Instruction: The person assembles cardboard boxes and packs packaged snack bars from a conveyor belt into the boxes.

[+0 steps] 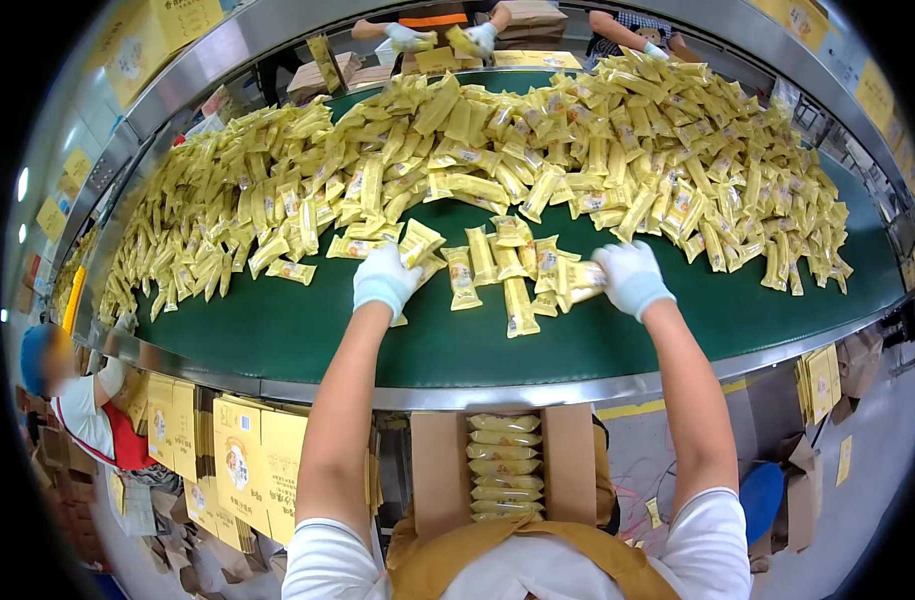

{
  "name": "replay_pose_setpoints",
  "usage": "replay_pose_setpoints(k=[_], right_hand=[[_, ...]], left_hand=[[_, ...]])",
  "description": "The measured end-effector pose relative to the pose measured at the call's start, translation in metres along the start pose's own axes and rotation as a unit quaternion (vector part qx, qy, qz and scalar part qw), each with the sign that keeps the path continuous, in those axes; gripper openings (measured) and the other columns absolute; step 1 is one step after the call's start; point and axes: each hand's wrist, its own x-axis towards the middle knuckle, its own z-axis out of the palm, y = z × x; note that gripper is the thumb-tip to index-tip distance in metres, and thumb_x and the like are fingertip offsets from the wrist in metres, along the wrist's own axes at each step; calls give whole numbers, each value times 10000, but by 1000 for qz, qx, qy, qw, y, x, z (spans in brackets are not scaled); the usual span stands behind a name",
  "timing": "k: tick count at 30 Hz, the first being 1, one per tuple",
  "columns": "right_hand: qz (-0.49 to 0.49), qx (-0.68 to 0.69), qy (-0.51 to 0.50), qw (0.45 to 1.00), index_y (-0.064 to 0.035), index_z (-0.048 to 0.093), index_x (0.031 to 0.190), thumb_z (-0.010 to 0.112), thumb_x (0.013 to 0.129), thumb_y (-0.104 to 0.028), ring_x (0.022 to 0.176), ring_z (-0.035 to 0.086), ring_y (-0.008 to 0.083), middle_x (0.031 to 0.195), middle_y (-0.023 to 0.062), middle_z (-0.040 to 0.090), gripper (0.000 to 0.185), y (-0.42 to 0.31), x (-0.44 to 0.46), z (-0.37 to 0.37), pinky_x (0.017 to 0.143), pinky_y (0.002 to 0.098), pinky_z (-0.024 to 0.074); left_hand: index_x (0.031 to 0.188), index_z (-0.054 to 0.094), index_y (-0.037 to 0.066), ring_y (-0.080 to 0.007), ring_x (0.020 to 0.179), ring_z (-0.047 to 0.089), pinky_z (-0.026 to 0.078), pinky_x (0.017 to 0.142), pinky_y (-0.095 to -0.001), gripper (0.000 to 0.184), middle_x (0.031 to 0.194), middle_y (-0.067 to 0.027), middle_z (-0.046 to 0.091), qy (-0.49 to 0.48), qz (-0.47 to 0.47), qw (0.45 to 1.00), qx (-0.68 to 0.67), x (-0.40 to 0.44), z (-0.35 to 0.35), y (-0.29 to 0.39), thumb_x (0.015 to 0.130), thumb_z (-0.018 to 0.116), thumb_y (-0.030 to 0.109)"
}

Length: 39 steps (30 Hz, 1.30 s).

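Both my hands wear white gloves and reach over a green conveyor belt (458, 365). My left hand (385, 278) is closed on a yellow wrapped snack packet (419, 242), with more packets lying beside it. My right hand (633, 278) pinches the right end of another yellow packet (582, 277). Between the hands lies a loose cluster of packets, among them an upright one (519, 307). Below the belt edge, in front of my body, stands an open cardboard box (443, 460) with a column of stacked packets (505, 466).
A large heap of packets (668, 130) covers the far belt. A metal rim (478, 398) runs along the near side. Flattened yellow cartons (243, 460) stand lower left. Across the belt, a person's gloved hands (413, 38) hold packets; another person (88, 410) is at left.
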Motion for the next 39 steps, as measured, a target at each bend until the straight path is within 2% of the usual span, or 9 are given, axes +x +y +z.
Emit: replay_pose_setpoints(k=[4, 7, 17, 23, 28, 31, 33, 37, 39], right_hand=[[-40, 16, -154, 987, -161, 674, 1097, 622, 825, -52, 1138, 638, 286, 1143, 90, 694, 298, -18, 56, 25, 975, 447, 455], [-93, 109, -23, 989, -167, 658, 1133, 633, 842, -109, 1179, 619, 283, 1222, 89, 670, 298, -13, 53, 71, 1034, 453, 428], [15, 41, -267, 963, -83, 665, 1068, 735, 793, -217, 934, 713, 345, 989, 169, 733, 313, -22, -16, 7, 824, 430, 572], [214, 136, -106, 961, -86, 590, 1071, 778, 789, -371, 911, 711, 352, 977, 175, 728, 442, -39, -33, 13, 806, 454, 568], [109, 11, -26, 994, -118, 596, 1015, 724, 818, -244, 796, 695, 295, 829, 100, 691, 267, -52, -34, 71, 738, 423, 528], [27, -51, 79, 995, -124, 595, 1002, 676, 833, -199, 733, 658, 262, 788, 59, 650, 202, -40, -53, 74, 725, 409, 493], [-20, -80, 142, 986, -119, 592, 1000, 632, 846, -165, 727, 635, 241, 803, 52, 635, 165, -36, -72, 79, 722, 406, 473], [-23, -13, 133, 991, -3, 481, 1370, 788, 726, -545, 1049, 548, 308, 1138, 120, 584, 896, -60, -98, 42, 963, 425, 408], [5, 27, 60, 998, 24, 473, 1371, 802, 691, -576, 1069, 548, 317, 1167, 137, 596, 964, -56, -92, 49, 961, 425, 410]], left_hand=[[1187, 648, 52, -336, 1118, 667, 538, 952, -407, 543, 1185, -185, 696, -84, -48, 994, 60, 34, 44, 6, 784, 780, 392], [1204, 613, 81, -323, 1112, 674, 545, 949, -418, 467, 1213, -176, 685, -69, -36, 992, 98, 29, 53, 19, 800, 770, 254], [1261, 597, 86, -340, 1055, 682, 547, 914, -422, 550, 1126, -176, 711, -104, 42, 990, 86, -34, 40, 1, 777, 774, 279], [1243, 603, 137, -330, 1036, 692, 548, 902, -427, 468, 1114, -161, 715, -104, 12, 992, 72, -57, 43, -6, 808, 743, 244], [1227, 595, 138, -336, 986, 701, 556, 873, -434, 422, 1052, -141, 718, -58, 45, 993, 93, -63, 47, -5, 828, 711, 211], [1262, 596, 178, -323, 909, 701, 558, 827, -450, 477, 946, -122, 711, 85, 97, 986, 108, -70, 69, -30, 804, 730, 190], [1324, 558, 145, -328, 989, 661, 525, 873, -458, 612, 1019, -136, 655, 76, 136, 979, 129, -82, 76, -36, 788, 777, 343], [1452, 428, 48, -336, 1115, 573, 458, 978, -446, 978, 1141, -173, 579, 81, 194, 969, 128, -109, 80, -30, 717, 783, 588], [1476, 394, 22, -325, 1134, 566, 436, 1011, -435, 1055, 1156, -172, 589, 6, 155, 982, 112, -106, 76, -25, 707, 771, 638]])
